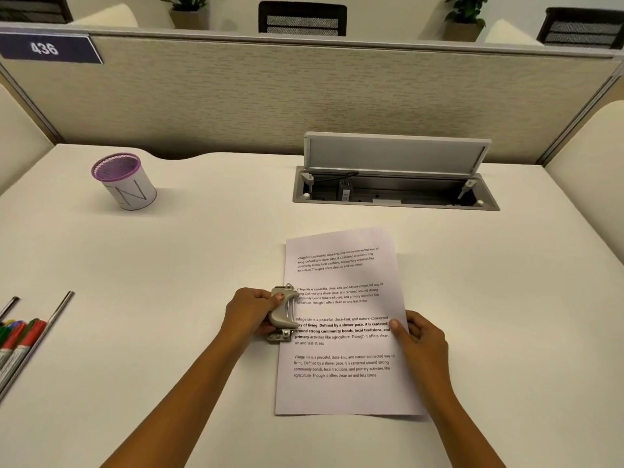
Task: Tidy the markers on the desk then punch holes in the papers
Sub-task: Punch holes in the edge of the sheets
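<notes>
A printed sheet of paper [344, 393] lies on the white desk in front of me. A grey metal hole punch [283, 314] sits over the middle of the paper's left edge. My left hand [248, 312] grips the punch from the left, thumb on its lever. My right hand [417, 336] holds the paper's right edge, thumb on top of the sheet. Several markers [15, 336] with red, green and blue caps lie in a metal tray [59, 307] at the far left.
A purple-rimmed mesh pen cup [126, 182] stands at the back left of the desk [185, 282]. An open cable hatch [395, 184] with raised lid lies behind the paper. A fabric partition [304, 96] closes off the back.
</notes>
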### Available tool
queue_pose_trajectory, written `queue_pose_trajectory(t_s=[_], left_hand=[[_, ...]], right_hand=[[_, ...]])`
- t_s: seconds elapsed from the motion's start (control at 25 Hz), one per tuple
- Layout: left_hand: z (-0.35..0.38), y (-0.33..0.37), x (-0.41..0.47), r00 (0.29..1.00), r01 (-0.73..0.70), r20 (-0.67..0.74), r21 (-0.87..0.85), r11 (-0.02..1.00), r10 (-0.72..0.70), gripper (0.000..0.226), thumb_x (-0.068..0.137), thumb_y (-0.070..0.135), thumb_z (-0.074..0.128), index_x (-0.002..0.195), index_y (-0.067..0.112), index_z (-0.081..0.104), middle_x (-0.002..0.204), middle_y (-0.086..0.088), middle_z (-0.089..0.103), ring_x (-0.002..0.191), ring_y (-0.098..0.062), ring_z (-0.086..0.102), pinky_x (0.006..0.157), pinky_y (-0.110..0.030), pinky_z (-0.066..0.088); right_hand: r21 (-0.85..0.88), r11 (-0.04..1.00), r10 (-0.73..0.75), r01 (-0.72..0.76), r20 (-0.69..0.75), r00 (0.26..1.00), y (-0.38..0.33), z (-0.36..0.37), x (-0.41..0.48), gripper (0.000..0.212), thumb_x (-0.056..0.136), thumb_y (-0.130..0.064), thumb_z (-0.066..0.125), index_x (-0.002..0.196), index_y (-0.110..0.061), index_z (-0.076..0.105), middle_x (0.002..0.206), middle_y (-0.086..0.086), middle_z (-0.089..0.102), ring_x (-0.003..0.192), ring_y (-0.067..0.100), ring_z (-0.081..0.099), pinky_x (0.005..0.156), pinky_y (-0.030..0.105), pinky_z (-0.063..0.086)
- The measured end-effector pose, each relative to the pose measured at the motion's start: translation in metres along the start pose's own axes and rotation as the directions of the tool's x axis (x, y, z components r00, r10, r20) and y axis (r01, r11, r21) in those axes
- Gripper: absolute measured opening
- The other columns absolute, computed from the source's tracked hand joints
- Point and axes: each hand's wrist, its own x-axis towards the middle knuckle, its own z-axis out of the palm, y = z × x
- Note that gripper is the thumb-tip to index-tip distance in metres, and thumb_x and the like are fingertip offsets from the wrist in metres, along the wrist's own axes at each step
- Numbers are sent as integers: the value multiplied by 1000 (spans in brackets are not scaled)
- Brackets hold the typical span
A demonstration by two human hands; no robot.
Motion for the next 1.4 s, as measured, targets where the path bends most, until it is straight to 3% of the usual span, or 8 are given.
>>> queue_pose_trajectory(t_s=[0.28, 0.48, 0.6, 0.76, 1.04, 1.16, 1.28, 1.4], left_hand=[[-8, 10, 6, 985, 21, -162, 409, 912, 50, 27, 70, 41, 79, 69, 18, 64, 77, 1, 65, 76, -23, 59, 68, -28, 41], [-9, 15, 15, 994, 37, -104, 505, 862, 19, 54, 75, 28, 77, 50, 17, 30, 52, -1, 33, 55, -27, 30, 54, -25, 20], [-2, 17, 21, 993, 10, -104, 590, 807, 63, 46, 75, 17, 72, 54, 17, 32, 58, -15, 35, 63, -41, 40, 49, -22, 19], [2, 18, 31, 993, 62, -117, 557, 828, 4, 32, 73, 9, 66, 58, 10, 38, 59, -7, 45, 57, -22, 45, 50, -22, 30], [-1, 14, 40, 993, 96, -116, 553, 828, -37, 33, 79, 10, 62, 55, 10, 39, 54, -4, 47, 63, -20, 53, 41, -18, 32], [-3, 12, 38, 991, 87, -129, 544, 834, -19, 20, 77, 9, 61, 62, 7, 48, 61, -6, 53, 68, -25, 54, 53, -21, 39], [-4, 11, 34, 991, 73, -136, 535, 842, 1, 29, 76, 11, 63, 55, 9, 44, 56, -5, 51, 70, -27, 54, 49, -23, 32], [-1, 12, 28, 988, 45, -149, 519, 854, 38, 34, 74, 14, 69, 54, 12, 41, 77, -15, 68, 85, -34, 66, 53, -24, 36]], right_hand=[[-10, 1000, 11, -10, 6, 1000, 1, 2, 0, 16, 89, -20, 62, 104, -20, 68, 93, -5, 75, 84, 12, 71, 78, 32, 55], [-10, 1000, 4, -4, -4, 1000, 4, 3, 0, 17, 90, -21, 61, 105, -21, 68, 96, -6, 75, 86, 11, 70, 79, 31, 55], [-11, 1000, -7, 7, -19, 1000, 6, 5, -1, 17, 90, -22, 61, 106, -21, 67, 96, -6, 74, 85, 10, 70, 72, 24, 53], [-20, 999, -35, 34, -42, 999, 8, 7, -2, 17, 91, -24, 60, 107, -21, 66, 97, -7, 73, 86, 8, 70, 72, 21, 52], [-31, 998, -60, 58, -71, 996, 12, 11, -2, 15, 91, -25, 60, 105, -22, 66, 94, -9, 73, 83, 6, 69, 68, 18, 49], [-33, 997, -68, 66, -76, 995, 13, 12, -1, 16, 91, -26, 60, 106, -22, 66, 95, -9, 73, 85, 8, 69, 69, 19, 50], [-39, 996, -78, 76, -82, 994, 13, 13, -1, 15, 91, -25, 60, 105, -23, 66, 95, -10, 72, 86, 7, 69, 70, 20, 50], [-43, 996, -83, 80, -81, 993, 14, 12, 0, 16, 91, -25, 60, 105, -22, 66, 95, -8, 73, 86, 8, 69, 71, 21, 50]])
